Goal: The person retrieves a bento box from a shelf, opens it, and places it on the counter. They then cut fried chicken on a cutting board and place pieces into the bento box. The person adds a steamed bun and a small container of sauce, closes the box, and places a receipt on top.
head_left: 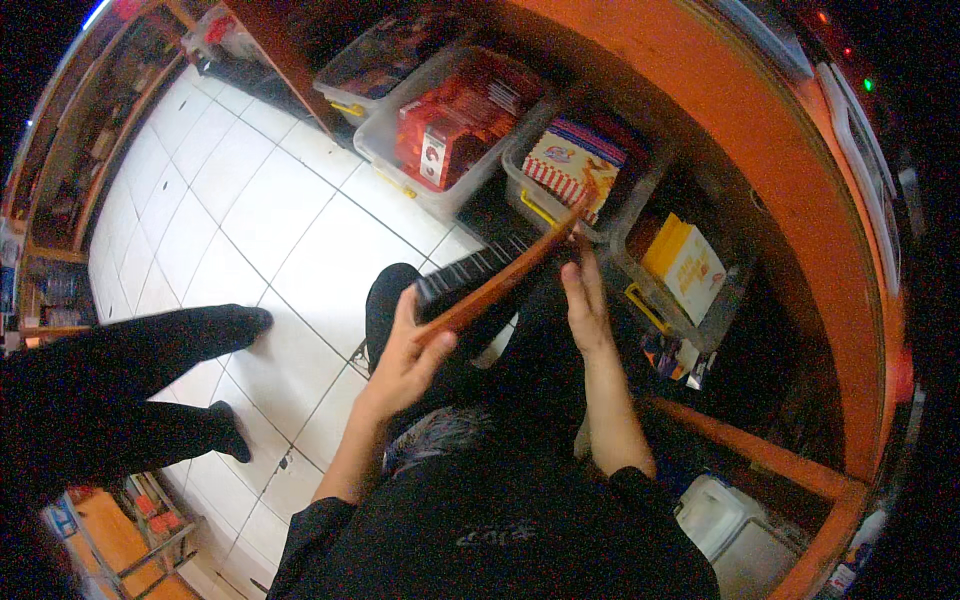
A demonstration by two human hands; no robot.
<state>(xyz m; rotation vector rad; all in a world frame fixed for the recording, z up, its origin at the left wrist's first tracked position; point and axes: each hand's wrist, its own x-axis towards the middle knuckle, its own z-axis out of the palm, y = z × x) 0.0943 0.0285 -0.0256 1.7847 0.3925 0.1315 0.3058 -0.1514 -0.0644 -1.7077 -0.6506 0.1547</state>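
Brown-edged slab (502, 283) in grip of L hand (400, 368) — R hand (590, 318) at opp. end, hold unclear — nr plastic bin (517, 188).

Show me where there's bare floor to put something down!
The widest bare patch is the white tiled floor between the other person's legs and the clear bins. A smaller one lies between those legs and the left forearm. It's crowded on the right, where bins stand close together along the orange cabinet.
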